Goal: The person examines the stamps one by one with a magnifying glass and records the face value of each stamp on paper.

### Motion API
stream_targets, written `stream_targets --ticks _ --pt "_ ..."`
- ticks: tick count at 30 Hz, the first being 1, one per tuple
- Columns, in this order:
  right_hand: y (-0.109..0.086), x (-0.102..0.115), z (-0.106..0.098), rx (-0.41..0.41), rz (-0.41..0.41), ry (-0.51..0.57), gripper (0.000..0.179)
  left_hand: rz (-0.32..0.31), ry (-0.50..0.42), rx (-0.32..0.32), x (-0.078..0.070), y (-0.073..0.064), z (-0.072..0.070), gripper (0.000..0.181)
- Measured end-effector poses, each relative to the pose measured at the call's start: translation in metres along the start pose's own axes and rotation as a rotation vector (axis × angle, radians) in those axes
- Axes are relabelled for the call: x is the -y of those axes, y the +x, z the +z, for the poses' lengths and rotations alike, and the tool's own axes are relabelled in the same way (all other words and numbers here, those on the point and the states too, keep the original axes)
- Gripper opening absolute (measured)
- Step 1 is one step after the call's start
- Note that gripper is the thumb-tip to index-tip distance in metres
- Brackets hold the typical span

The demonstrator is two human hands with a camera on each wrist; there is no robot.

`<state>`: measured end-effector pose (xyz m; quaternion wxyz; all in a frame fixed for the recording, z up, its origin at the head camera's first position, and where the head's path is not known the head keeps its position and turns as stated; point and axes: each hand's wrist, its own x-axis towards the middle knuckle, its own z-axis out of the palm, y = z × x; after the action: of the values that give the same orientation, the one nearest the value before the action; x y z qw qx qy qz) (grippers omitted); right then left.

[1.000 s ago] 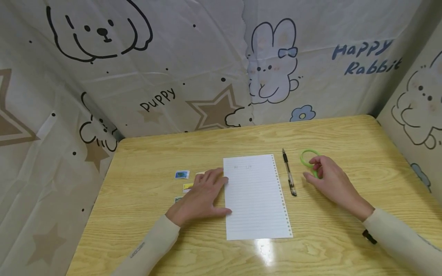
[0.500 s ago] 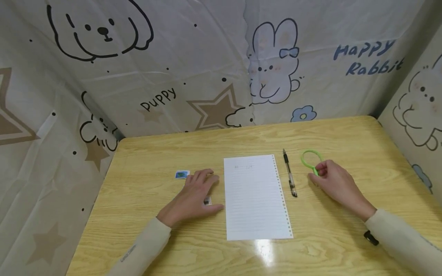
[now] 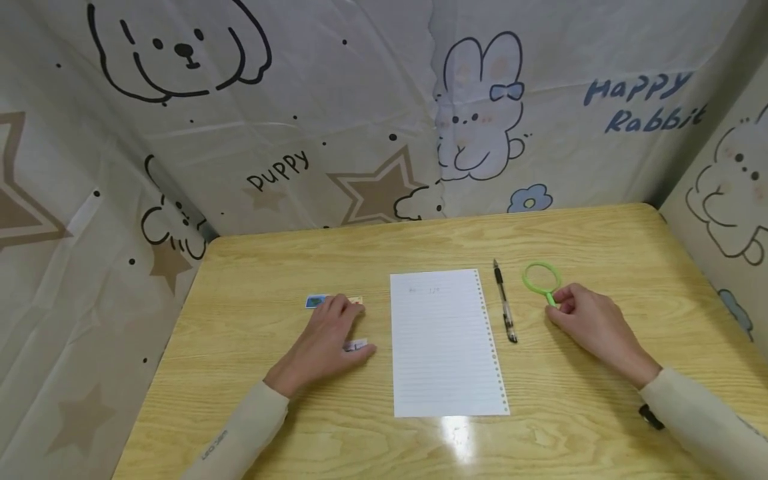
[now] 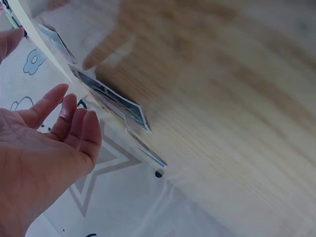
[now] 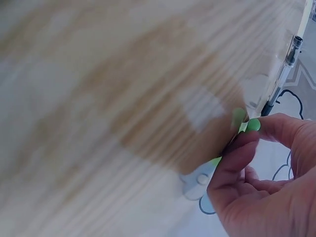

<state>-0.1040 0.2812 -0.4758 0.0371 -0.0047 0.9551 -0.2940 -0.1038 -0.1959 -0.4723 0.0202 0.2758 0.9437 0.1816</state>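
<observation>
My right hand (image 3: pixel 594 327) pinches the handle of a green-rimmed magnifying glass (image 3: pixel 550 299) between thumb and fingers, and its ring lies on or just over the table. The right wrist view shows the green handle end (image 5: pixel 253 125) at the fingertips. On the other side, my left hand (image 3: pixel 319 350) hovers with relaxed, slightly bent fingers over several small stamps, holding nothing. A blue stamp (image 3: pixel 315 302) shows beyond its fingertips, and a pale stamp (image 3: pixel 358 345) peeks out by the thumb. One dark stamp (image 4: pixel 111 96) stands out in the left wrist view; others are partly hidden.
Between the hands lies a lined, hole-edged sheet of paper (image 3: pixel 447 347) with faint writing near its top. A black-and-clear pen (image 3: pixel 505 300) lies right of it. Cartoon-printed cloth (image 3: pixel 372 100) surrounds the wooden table (image 3: pixel 282 260) at the back and sides.
My left hand has moved left, off the paper's edge and over the stamps. My right hand has taken hold of the magnifying glass handle and shifted slightly right and down.
</observation>
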Motion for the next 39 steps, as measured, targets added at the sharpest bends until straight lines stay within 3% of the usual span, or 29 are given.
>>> stream_targets --ticks 17,30,39 --pt "0.001 -0.004 0.0 -0.006 -0.035 0.026 0.025 -0.189 -0.049 -0.112 0.013 -0.01 -0.004 0.023" --pt "-0.003 -0.002 -0.003 -0.001 0.002 0.072 0.029 -0.249 -0.013 -0.125 0.012 -0.016 -0.007 0.014" --pt "0.0 0.005 -0.002 -0.02 -0.011 0.115 0.032 -0.258 -0.017 -0.139 0.015 -0.015 -0.006 0.014"
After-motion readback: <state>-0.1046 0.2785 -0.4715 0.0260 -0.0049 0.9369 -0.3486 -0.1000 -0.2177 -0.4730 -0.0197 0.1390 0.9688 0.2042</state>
